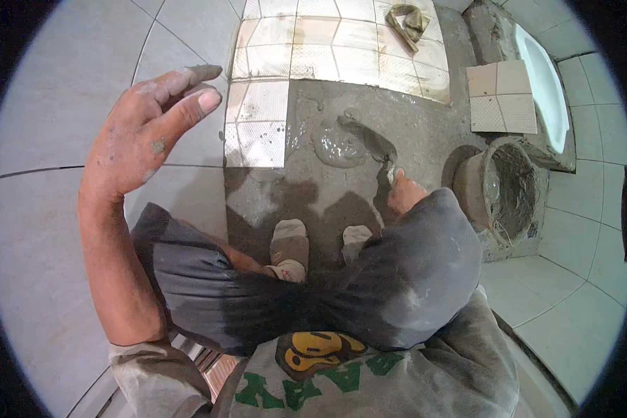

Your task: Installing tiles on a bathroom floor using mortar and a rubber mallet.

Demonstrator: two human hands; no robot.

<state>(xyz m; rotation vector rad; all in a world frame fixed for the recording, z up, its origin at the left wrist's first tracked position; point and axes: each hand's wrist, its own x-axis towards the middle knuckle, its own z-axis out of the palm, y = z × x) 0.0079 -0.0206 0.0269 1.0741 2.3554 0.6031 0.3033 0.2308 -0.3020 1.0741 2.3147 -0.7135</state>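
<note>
My right hand (405,194) grips a trowel (370,141) by its handle, partly hidden by my right knee. Grey mortar coats the trowel's blade, which rests over a wet, shiny patch of mortar (336,145) on the floor. Up at the left, my left hand (157,125) hangs in the air with nothing in it, its thumb apart from the fingers and smears of mortar on the skin. Beyond it lie patterned floor tiles (334,50), and a single column of them (256,132) reaches nearer along the left wall.
A mortar-caked bucket (475,187) stands tilted at the right. Behind it, a loose beige tile (501,97) leans by a white ceramic fixture (542,90). A dirty crumpled cloth or glove (407,26) lies on the far tiles. Pale tiled walls (42,230) close in on both sides.
</note>
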